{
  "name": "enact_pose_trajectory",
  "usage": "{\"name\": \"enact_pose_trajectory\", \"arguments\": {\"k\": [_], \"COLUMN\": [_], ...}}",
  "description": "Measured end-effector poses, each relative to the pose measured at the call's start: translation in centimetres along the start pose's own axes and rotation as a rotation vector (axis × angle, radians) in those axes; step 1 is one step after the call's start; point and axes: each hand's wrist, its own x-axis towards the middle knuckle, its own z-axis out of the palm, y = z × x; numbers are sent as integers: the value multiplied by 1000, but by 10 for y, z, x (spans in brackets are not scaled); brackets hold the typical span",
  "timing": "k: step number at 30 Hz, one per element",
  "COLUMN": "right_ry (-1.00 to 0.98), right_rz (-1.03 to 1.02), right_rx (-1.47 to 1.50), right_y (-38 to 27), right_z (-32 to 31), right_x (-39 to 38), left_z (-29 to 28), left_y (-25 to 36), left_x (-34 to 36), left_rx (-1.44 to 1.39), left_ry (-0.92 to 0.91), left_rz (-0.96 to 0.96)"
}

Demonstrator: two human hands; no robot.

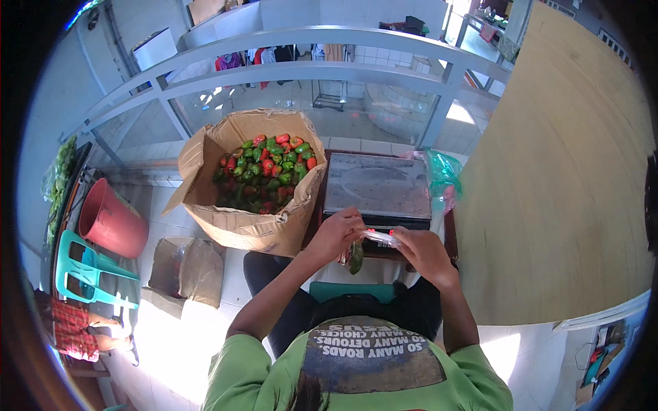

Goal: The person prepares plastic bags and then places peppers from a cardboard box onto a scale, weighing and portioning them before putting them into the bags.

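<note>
Both of my hands are raised in front of the scale. My left hand [340,231] is closed on one end of a twisted clear plastic bag [380,238], while my right hand [426,253] pinches its other end. Below my left hand hangs a dark green pepper [355,257], apparently inside the bag; reddish pieces beside it are partly hidden by the fingers. Behind my hands is a scale [377,183] with a flat metal top. To its left stands an open cardboard box [257,233] holding many red and green peppers [274,164].
Right of the scale lie green and pink plastic bags [444,171], beside a large wooden board [562,178]. On the left are a smaller cardboard box [185,270], a red bucket [113,219] and a teal plastic chair [86,270]. A metal railing [295,72] runs behind.
</note>
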Motion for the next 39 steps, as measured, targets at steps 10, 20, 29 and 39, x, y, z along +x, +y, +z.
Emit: {"name": "enact_pose_trajectory", "arguments": {"k": [10, 20, 29, 39], "right_ry": [148, 562, 160, 257], "right_rz": [35, 94, 158, -95], "right_rx": [-113, 563, 240, 832], "right_y": [10, 43, 3, 35], "right_z": [-47, 140, 72, 5], "right_x": [1, 32, 4, 26], "left_z": [-16, 23, 46, 10], "left_y": [15, 11, -47, 48], "left_x": [-2, 43, 20, 24], "left_rx": [-138, -1059, -326, -518], "left_ry": [-30, 271, 641, 41], "left_rz": [78, -193, -175, 94]}}
